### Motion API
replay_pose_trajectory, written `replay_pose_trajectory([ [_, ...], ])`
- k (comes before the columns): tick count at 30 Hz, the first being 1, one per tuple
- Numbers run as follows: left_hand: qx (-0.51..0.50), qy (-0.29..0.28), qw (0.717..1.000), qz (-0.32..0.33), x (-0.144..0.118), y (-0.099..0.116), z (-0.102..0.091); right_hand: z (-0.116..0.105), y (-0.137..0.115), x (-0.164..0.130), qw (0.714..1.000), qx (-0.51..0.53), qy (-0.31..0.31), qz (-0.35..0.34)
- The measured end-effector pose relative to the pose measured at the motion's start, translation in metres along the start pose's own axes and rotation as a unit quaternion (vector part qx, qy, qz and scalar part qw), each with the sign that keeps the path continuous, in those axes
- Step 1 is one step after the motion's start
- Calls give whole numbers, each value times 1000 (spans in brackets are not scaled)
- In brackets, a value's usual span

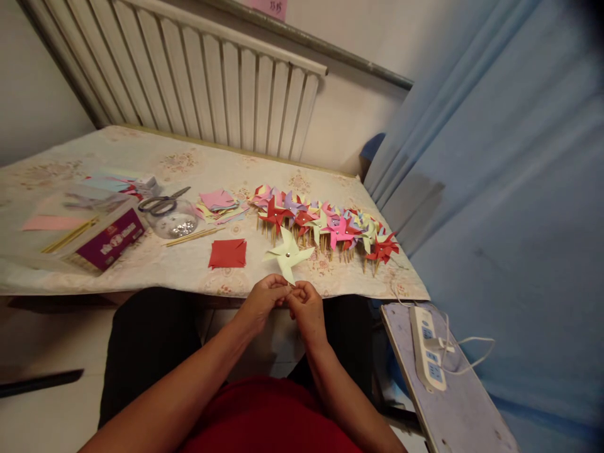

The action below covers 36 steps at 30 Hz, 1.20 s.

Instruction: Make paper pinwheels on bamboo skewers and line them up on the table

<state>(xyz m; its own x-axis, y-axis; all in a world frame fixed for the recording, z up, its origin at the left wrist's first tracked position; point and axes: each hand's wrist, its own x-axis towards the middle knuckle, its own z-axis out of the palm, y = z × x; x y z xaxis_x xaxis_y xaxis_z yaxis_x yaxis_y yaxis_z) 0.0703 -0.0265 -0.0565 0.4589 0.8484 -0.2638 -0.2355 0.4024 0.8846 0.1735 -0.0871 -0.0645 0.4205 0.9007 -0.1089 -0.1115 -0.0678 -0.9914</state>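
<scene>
Both hands meet just in front of the near table edge, fingertips pinched together on the stem of one pale yellow pinwheel (287,254). The left hand (265,296) curls around the stem from the left, the right hand (306,305) closes on it from the right, and the two touch. The pinwheel's blades stand above the knuckles, over the table edge, with a small shiny pin at its centre.

Just left of it lies one red paper square (228,253), flat on the cloth. Behind it runs a row of finished pinwheels (330,228) in red, pink, yellow and purple, too crowded to count exactly. Further left sit one pile of cut papers (218,202), one clear jar (172,221) with one pair of scissors (163,201) resting on top, a few loose sticks (194,236) and one purple box (108,239).

The table (141,267) wears a pale flowered cloth. A white radiator (212,75) stands against the wall behind it, a blue curtain (509,189) hangs to the right, and one power strip (427,346) lies on a low grey board (462,409) beside the person's knee.
</scene>
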Motion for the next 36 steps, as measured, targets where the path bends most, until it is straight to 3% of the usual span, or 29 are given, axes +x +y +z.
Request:
replay_pose_trajectory([
  [11,1,-3,1000,11,0,2,-2,-4,-2,1,1000,-12,-2,-9],
  [15,15,-1,1000,9,-1,6,-8,-25,-6,16,997,-28,64,-41],
  [19,11,-3,1000,-6,-3,8,-11,-44,-19,34,979,-87,127,-131],
  [25,-6,-17,1000,-20,-8,11,-7,-46,-38,45,924,-211,71,-310],
  [29,-16,-41,998,-42,-11,13,-6,-44,-35,51,907,-233,61,-346],
  [36,-28,-55,996,-56,-13,14,-4,-40,-28,51,903,-237,66,-351],
])
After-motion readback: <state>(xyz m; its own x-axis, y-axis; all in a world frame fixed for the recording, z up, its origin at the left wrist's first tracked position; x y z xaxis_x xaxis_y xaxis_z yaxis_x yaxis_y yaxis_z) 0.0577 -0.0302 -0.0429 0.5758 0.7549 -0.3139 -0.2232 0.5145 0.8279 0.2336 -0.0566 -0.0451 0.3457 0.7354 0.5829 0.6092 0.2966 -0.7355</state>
